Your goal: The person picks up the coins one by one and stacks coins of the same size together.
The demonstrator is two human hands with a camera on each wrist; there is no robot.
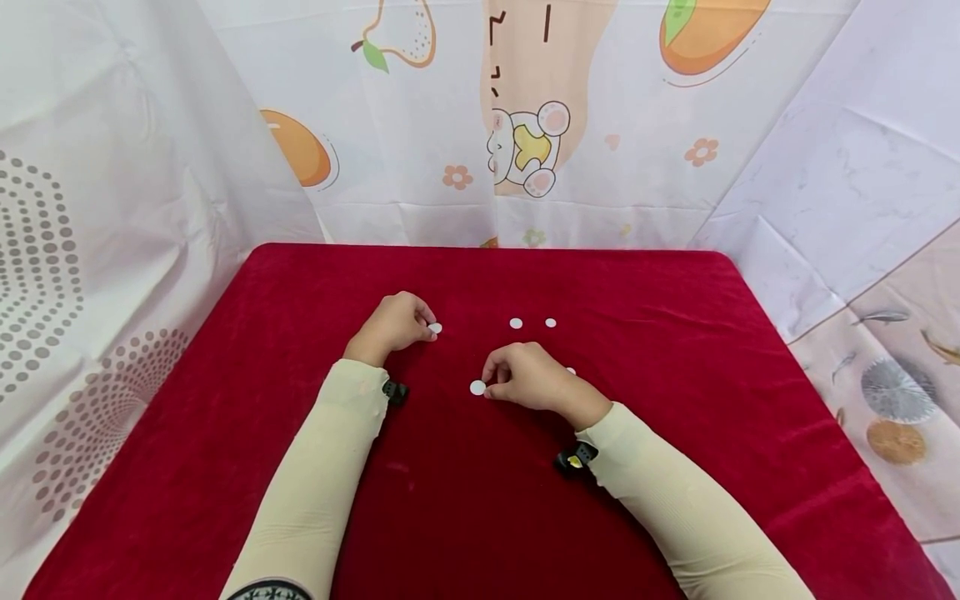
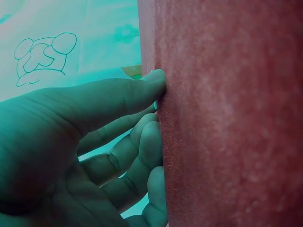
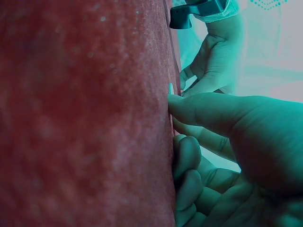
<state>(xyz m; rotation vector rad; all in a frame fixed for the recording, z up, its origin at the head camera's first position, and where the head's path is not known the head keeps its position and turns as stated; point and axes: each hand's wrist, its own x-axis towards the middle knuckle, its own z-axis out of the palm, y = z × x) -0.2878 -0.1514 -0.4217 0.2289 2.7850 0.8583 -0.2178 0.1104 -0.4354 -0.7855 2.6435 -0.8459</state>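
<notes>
Plush red tablecloth (image 1: 457, 500) across lower frame. Right hand (image 1: 534, 377), centre: thumb and finger pinch rim of flat round white disc (image 1: 476, 387). Left hand (image 1: 395, 322), left of centre, pinches second white disc (image 1: 438, 329). Probably light, stiff; rim best hold. Circular: no long axis, no pointing end.

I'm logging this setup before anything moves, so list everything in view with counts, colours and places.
Discs: five, white; two beyond the right hand, one at its fingertips, one at the left hand's fingertips, one partly hidden behind the right wrist.
Cloth: one, red, under the discs.
Curtains: count unclear, mostly pale with prints, behind and both sides.
Wrist devices: two, black, one per wrist.
Patch: one, dark and pale, lower left sleeve.
Sleeves: two, cream, on the forearms.
Hands: two, bare, over the cloth.
</notes>
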